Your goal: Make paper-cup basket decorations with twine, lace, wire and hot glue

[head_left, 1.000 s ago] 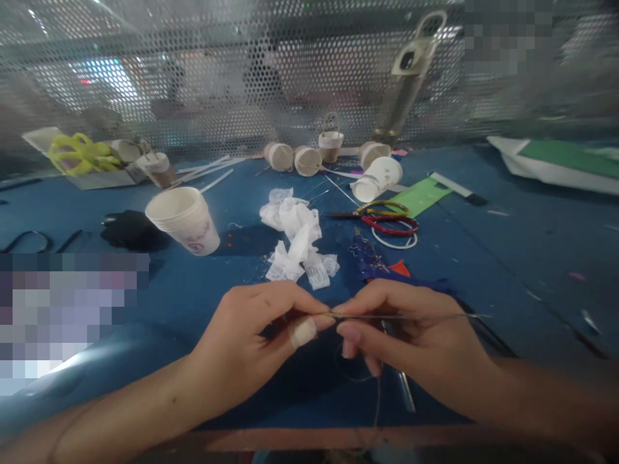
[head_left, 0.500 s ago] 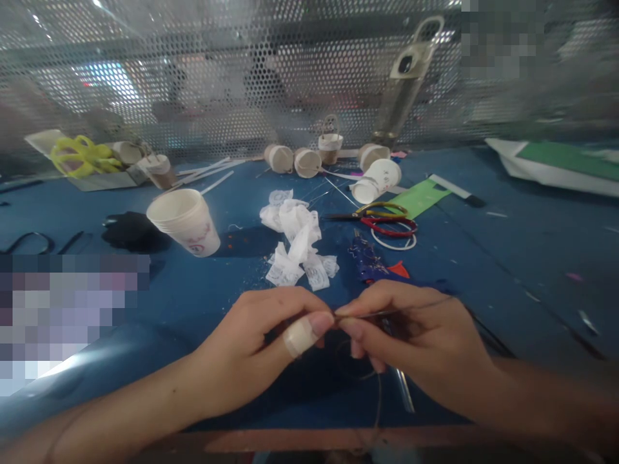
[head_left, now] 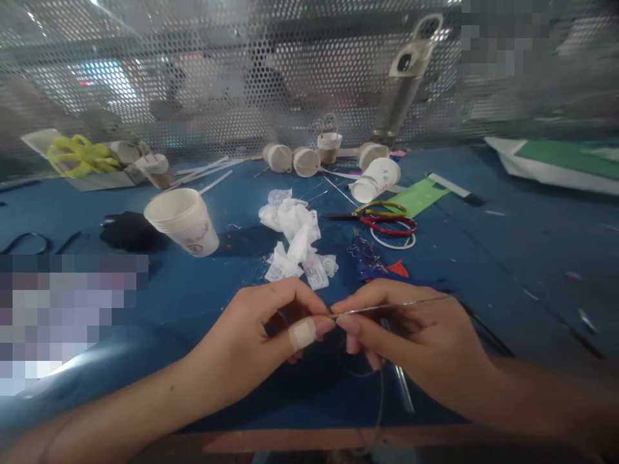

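My left hand (head_left: 271, 325), with a beige bandage round the thumb, pinches the end of a thin wire (head_left: 382, 308) between thumb and forefinger. Right beside it, my right hand (head_left: 416, 328) also pinches this wire, fingertips nearly touching those of the left. The wire glints and runs back across my right hand. A thin brown strand (head_left: 380, 399) hangs in a loop under the right fingers; whether it is the same piece, I cannot tell. Just beyond the hands lie crumpled white paper pieces (head_left: 300, 238) and a blue glue gun (head_left: 370, 258) with an orange trigger.
Stacked paper cups (head_left: 186, 222) stand left on the blue table. Scissors (head_left: 372, 212), a white ring (head_left: 394, 240) and a green sheet (head_left: 420, 196) lie right. Small twine-wrapped cups (head_left: 307, 162) line the back by a perforated metal screen (head_left: 217, 84). A yellow tape-like bundle (head_left: 80, 156) sits back left.
My left forefinger has arched up, widening the gap above the thumb. The wire in the right hand now shows more clearly across the fingers. Objects on the table have not moved.
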{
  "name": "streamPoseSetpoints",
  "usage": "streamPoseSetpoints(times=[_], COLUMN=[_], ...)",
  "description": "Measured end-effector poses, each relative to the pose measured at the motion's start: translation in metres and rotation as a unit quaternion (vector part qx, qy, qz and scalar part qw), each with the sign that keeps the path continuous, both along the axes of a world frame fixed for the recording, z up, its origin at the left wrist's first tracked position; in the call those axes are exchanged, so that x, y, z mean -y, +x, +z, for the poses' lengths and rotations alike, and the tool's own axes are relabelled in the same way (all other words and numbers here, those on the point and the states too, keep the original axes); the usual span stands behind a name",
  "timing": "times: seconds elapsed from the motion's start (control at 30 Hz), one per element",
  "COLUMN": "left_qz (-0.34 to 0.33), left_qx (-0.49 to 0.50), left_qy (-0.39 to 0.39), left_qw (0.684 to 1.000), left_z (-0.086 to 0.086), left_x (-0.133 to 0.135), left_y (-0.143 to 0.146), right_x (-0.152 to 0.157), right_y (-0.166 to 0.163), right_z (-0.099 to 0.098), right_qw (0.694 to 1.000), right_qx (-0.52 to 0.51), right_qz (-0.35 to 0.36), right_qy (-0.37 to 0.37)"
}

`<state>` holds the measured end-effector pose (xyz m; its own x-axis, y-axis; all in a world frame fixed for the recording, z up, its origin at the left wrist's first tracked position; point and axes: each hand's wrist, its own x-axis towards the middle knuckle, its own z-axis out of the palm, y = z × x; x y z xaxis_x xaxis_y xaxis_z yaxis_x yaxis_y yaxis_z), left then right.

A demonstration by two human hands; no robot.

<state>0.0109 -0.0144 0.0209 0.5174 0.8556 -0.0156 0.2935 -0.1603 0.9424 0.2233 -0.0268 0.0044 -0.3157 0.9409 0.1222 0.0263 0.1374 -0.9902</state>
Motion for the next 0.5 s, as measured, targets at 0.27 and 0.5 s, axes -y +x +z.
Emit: streamPoseSetpoints(times=[0.27,0.5], left_qz=[-0.02,-0.06], left_qx=[-0.023,-0.006], left_qy=[0.004,-0.016], left_qw=[1.0,0.998], left_z=[0.0041,0.0035], left_x=[0.0004,-0.0012], left_y=[0.0007,-0.0014], right_x=[-0.001,0.0001], right_y=[0.0005,0.0021], right_z=[0.0026,0.0032], right_qw=[0.999,0.999], right_qx=[0.02,0.021], right_qz=[0.005,0.015], right_qy=[0.045,0.03])
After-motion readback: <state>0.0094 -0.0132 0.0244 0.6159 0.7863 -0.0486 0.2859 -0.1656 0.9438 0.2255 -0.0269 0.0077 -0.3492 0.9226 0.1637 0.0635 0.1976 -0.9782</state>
